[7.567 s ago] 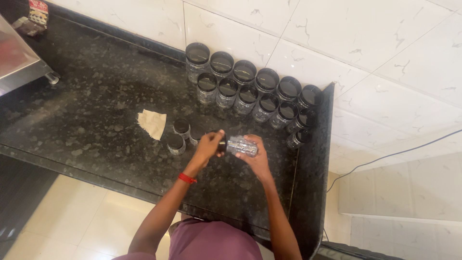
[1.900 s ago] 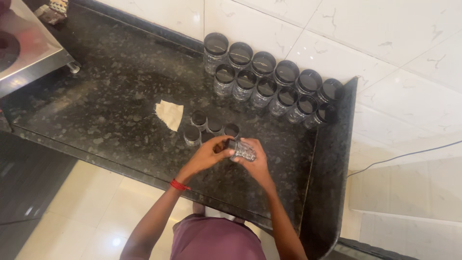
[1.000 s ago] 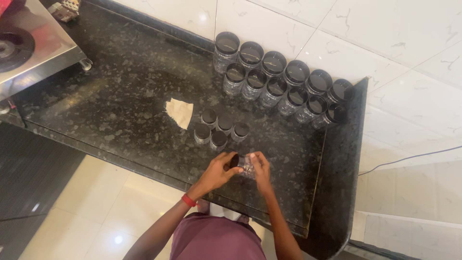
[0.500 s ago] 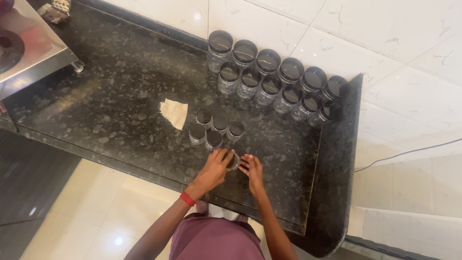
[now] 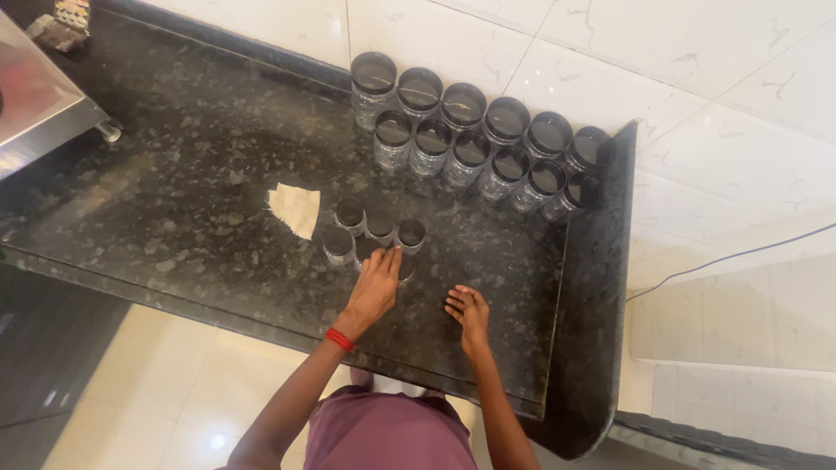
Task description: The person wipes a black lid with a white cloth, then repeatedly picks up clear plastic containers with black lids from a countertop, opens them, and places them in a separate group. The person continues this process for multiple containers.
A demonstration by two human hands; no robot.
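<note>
My left hand (image 5: 374, 285), with a red band at the wrist, reaches over a black granite counter (image 5: 174, 209) and its fingers lie on a small dark-lidded jar (image 5: 406, 268). That jar stands upright at the near edge of a cluster of small jars (image 5: 351, 212). My right hand (image 5: 470, 309) rests on the counter to the right, apart from the jars, fingers loosely curled and holding nothing.
Two rows of larger clear jars with dark lids (image 5: 470, 130) line the tiled back wall. A torn scrap of paper (image 5: 294, 209) lies left of the small jars. A steel stove (image 5: 35, 96) sits at far left. A raised granite edge (image 5: 601, 287) bounds the right side, with a cable (image 5: 723, 258) beyond.
Both hands held the small jar above the counter before. Now it stands beside the cluster under my left fingers, and my right hand has let go and moved aside to the right.
</note>
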